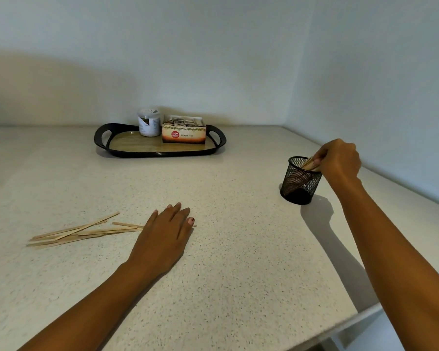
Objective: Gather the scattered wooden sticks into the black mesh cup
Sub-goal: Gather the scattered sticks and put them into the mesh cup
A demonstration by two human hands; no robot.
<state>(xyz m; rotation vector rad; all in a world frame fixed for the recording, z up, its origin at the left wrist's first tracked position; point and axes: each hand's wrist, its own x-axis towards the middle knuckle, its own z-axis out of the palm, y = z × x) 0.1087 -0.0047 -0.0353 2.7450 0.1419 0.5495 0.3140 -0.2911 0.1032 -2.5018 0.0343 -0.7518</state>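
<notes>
At the rim of the black mesh cup (298, 186), the right hand (340, 163) has its grip pinched on a stick bundle (308, 164), seemingly feeding it in. Well left of the cup, the left hand (165, 236), grip wide, steadies loose sticks (81, 231).

Home kitchen or pantry corner, speckled countertop (238, 249), serving tray (160, 153) with ginger tea box (183, 135), plain walls

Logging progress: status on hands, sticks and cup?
Right hand holds sticks in cup. Left hand flat over loose sticks. Nothing between pile and cup.

Black mesh cup (300, 182), pale wooden sticks (81, 230)
</notes>
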